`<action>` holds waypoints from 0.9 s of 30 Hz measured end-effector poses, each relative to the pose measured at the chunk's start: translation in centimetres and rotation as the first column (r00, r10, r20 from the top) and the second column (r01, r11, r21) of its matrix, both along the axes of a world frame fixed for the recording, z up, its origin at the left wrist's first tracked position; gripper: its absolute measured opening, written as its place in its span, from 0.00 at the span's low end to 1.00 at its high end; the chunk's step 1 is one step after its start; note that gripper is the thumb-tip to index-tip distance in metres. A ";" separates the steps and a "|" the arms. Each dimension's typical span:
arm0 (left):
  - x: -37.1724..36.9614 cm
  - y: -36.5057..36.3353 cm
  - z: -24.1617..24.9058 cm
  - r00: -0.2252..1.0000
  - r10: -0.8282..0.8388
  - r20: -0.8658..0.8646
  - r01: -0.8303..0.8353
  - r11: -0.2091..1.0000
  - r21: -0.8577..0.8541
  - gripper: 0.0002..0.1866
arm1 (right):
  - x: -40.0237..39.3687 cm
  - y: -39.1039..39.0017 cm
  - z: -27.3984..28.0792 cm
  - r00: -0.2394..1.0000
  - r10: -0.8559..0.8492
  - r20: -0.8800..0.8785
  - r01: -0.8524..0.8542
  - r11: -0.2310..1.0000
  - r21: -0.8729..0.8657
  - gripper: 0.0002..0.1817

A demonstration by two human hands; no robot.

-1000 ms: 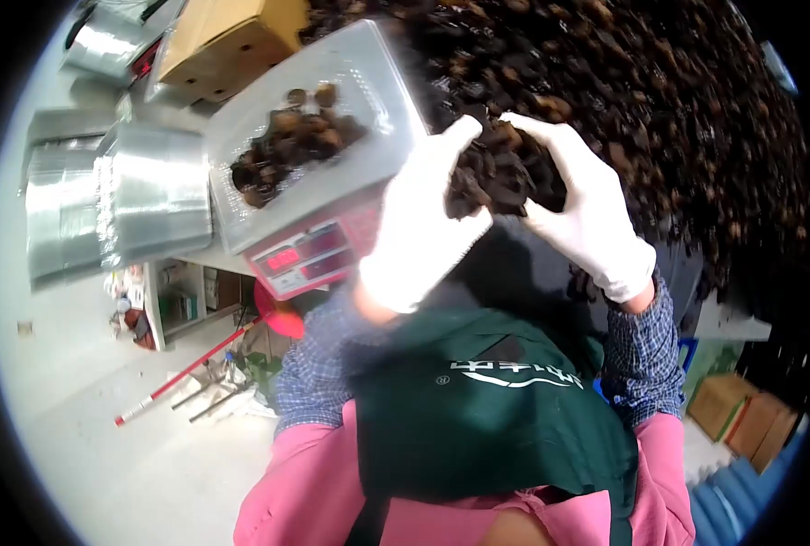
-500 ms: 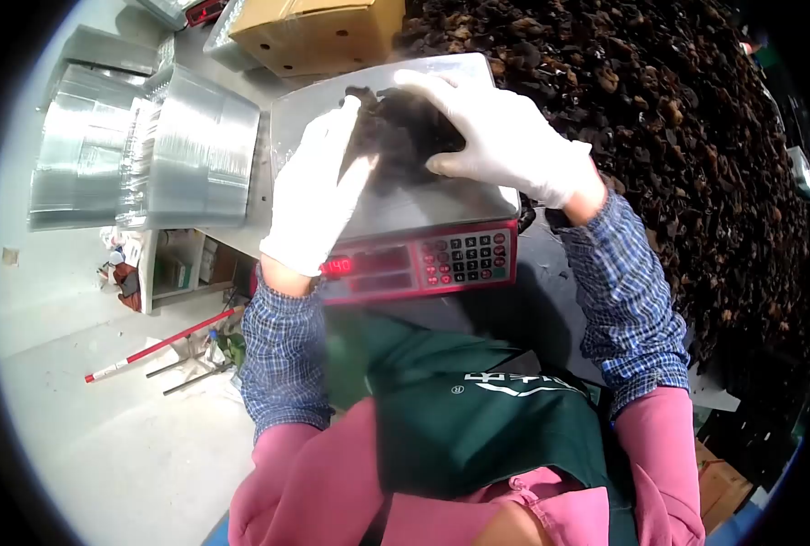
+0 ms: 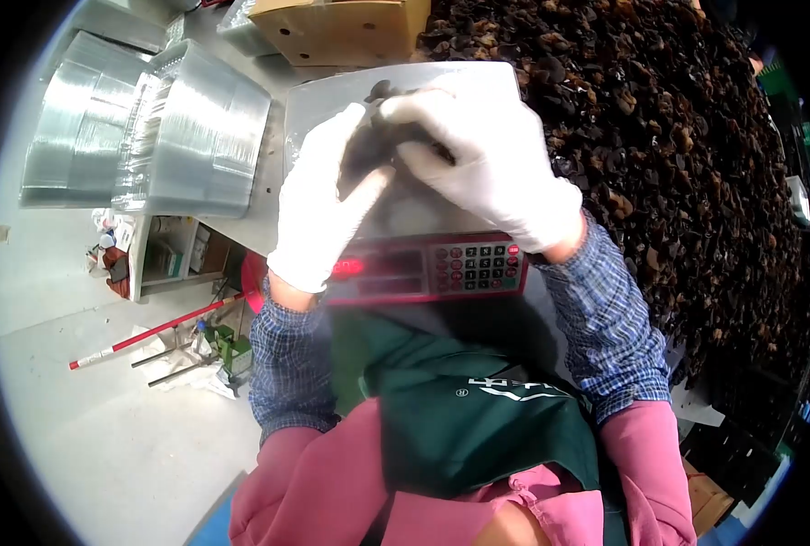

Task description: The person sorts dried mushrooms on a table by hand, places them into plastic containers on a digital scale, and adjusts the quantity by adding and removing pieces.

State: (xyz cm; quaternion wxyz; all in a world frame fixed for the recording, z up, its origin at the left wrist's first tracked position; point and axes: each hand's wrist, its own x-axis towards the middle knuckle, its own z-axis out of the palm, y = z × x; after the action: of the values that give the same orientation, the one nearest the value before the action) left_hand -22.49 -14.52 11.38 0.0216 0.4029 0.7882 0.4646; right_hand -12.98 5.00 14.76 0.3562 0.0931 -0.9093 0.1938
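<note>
Nearest: pink sleeves and a green apron (image 3: 478, 419) at the bottom of the view, checked cuffs above them. Just beyond, a red scale (image 3: 423, 268) with a lit display and a keypad, carrying a clear plastic tray (image 3: 332, 100) on its platform. Inside the tray, a clump of dark dried mushrooms (image 3: 373, 146), cupped from both sides. Left hand (image 3: 318, 205), white-gloved, fingers straight and pressed together, flat against the clump's left side. Right hand (image 3: 482, 159), also gloved, curled over the top and right of the clump, fingers bent down around it and closed on it. Fingertips of the two hands nearly meeting over the mushrooms.

Left of the scale, stacks of clear plastic containers (image 3: 164, 132) lying on their sides, nested, contents not visible. Farther back, a cardboard box (image 3: 341, 27) with round holes, interior hidden. Far right, a large heap of loose dried mushrooms (image 3: 678, 155) spread right up beside the scale.
</note>
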 end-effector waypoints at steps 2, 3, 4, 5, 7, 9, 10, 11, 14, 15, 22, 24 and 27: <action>0.5 -0.7 1.3 0.994 0.088 0.067 -0.081 0.991 -0.107 0.33 | 2.8 1.1 2.1 0.994 -0.061 0.086 0.077 0.978 -0.196 0.14; 0.1 -0.9 0.5 0.996 0.080 -0.040 -0.083 0.994 -0.073 0.33 | 5.4 1.8 3.4 0.980 -0.015 0.196 0.088 0.925 -0.369 0.14; -0.6 -1.2 -0.9 0.986 0.074 -0.146 -0.080 0.996 -0.036 0.34 | 7.7 2.7 3.4 0.960 -0.010 0.279 0.139 0.884 -0.447 0.16; -1.0 -1.3 -1.7 0.966 0.070 -0.250 -0.073 0.997 0.001 0.34 | 10.4 3.9 3.4 0.915 -0.084 0.395 0.224 0.919 -0.324 0.17; -1.0 -1.3 -2.2 0.984 0.123 -0.128 -0.115 0.991 0.068 0.34 | 15.8 4.5 4.0 0.778 -0.108 0.619 0.342 0.900 -0.272 0.17; -1.1 -1.5 -2.4 0.978 0.197 -0.063 -0.192 0.978 0.082 0.33 | 21.8 5.1 2.5 0.630 -0.158 0.761 0.433 0.884 -0.176 0.17; -1.1 -1.6 -2.1 0.973 0.222 -0.067 -0.217 0.973 0.073 0.33 | 24.9 5.1 1.9 0.533 -0.173 0.828 0.500 0.854 -0.143 0.16; -1.1 -1.7 -1.7 0.970 0.239 -0.042 -0.236 0.969 0.073 0.32 | 28.3 5.4 1.1 0.443 -0.208 0.872 0.522 0.850 -0.063 0.16; -1.5 -2.0 -2.0 0.956 0.276 -0.098 -0.268 0.959 0.089 0.31 | 36.1 4.3 -0.3 0.130 -0.235 0.963 0.732 0.678 0.067 0.16; -1.7 -2.0 -2.1 0.953 0.283 -0.109 -0.273 0.957 0.099 0.32 | 37.8 3.9 -0.7 0.065 -0.273 0.960 0.701 0.697 0.151 0.16; -2.4 -0.7 -0.5 0.886 0.166 -0.434 -0.185 0.983 -0.002 0.32 | 46.8 5.3 -5.6 -0.208 -0.572 0.794 0.416 0.683 0.601 0.17; -2.4 -0.1 -0.4 0.895 0.113 -0.431 -0.117 0.993 0.017 0.32 | 44.9 5.6 -4.8 -0.203 -0.613 0.764 0.391 0.665 0.637 0.21; -2.1 1.5 1.3 0.866 -0.097 -0.491 0.044 0.992 -0.118 0.36 | 38.7 5.6 -2.9 0.122 -0.669 0.733 0.456 0.694 0.557 0.28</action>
State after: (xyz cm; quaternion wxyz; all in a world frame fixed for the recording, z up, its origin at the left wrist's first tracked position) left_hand -24.56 -13.04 12.73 -0.1435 0.5355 0.7750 0.3034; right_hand 25.76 10.59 11.86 -0.1655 -0.3458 -0.9231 -0.0292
